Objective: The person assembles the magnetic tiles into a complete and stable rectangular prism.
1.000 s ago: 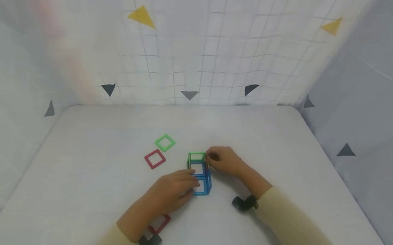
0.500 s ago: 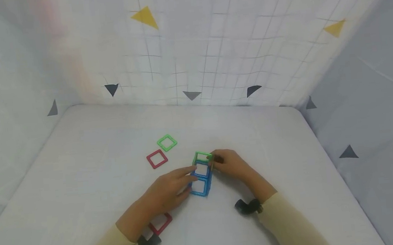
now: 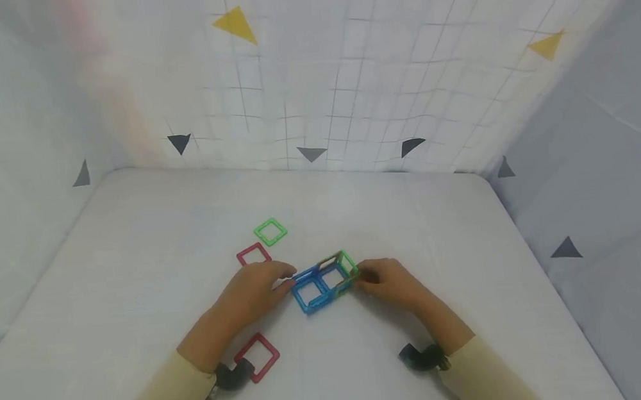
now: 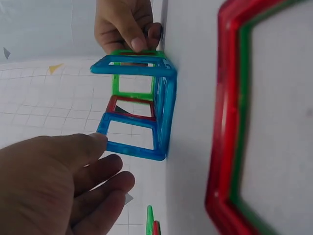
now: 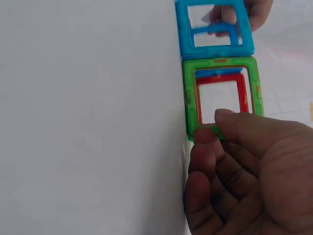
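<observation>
An open-sided box of blue, green and red magnetic tiles (image 3: 320, 302) lies lengthwise on the table between the hands. My right hand (image 3: 389, 280) pinches its green end; in the right wrist view, thumb and forefinger meet at the edge of a green tile (image 5: 191, 98). At the other end is my left hand (image 3: 251, 293), fingers relaxed and spread from the thumb. One fingertip overlaps the corner of a blue tile (image 4: 129, 149) in the left wrist view, while the lower fingers stand apart from it. A red tile (image 4: 159, 108) forms part of a side wall.
A loose green tile (image 3: 262, 238) lies flat behind my left hand, beside a partly covered red tile (image 3: 248, 249). Another red tile (image 3: 267, 368) lies by the left wrist's black camera (image 3: 236, 377). White sheet walls (image 3: 309, 85) surround the table.
The tile box has turned clockwise from pointing away to lying slantwise, its green end at the right. My left hand has drawn off its top to the left end; my right hand moved nearer me.
</observation>
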Demonstrator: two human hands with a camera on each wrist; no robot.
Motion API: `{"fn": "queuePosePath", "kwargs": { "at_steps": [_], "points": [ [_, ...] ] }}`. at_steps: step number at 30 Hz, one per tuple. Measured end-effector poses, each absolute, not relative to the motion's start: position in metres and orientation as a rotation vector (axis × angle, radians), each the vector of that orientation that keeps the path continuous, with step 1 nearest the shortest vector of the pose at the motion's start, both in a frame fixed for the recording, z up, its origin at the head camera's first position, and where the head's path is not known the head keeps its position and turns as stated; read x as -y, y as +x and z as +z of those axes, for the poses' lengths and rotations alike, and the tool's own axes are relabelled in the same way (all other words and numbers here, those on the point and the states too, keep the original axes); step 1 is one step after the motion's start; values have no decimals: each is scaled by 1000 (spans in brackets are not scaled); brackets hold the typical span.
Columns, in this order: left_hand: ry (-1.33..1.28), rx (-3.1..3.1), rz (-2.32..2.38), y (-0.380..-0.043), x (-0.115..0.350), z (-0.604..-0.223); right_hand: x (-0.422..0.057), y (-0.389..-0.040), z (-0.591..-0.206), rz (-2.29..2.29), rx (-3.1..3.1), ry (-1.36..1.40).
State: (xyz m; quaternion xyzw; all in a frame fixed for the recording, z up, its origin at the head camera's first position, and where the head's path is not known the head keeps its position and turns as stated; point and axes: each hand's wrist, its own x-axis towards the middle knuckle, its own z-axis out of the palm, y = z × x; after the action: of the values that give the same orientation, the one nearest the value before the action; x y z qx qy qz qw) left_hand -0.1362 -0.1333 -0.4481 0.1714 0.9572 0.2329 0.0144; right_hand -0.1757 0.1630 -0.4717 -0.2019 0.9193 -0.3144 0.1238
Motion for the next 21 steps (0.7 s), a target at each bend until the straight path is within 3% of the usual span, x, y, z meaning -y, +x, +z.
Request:
{"fn": "queuePosePath", "kwargs": {
  "at_steps": [12,21],
  "points": [
    [531,-2992,787,-158,127,-451,-162,-147,-475,-951,-2639,-530],
    [342,-2988,694,-149,136,-448,-164,-142,-485,-1072,-2626,-538]
  ]
}}
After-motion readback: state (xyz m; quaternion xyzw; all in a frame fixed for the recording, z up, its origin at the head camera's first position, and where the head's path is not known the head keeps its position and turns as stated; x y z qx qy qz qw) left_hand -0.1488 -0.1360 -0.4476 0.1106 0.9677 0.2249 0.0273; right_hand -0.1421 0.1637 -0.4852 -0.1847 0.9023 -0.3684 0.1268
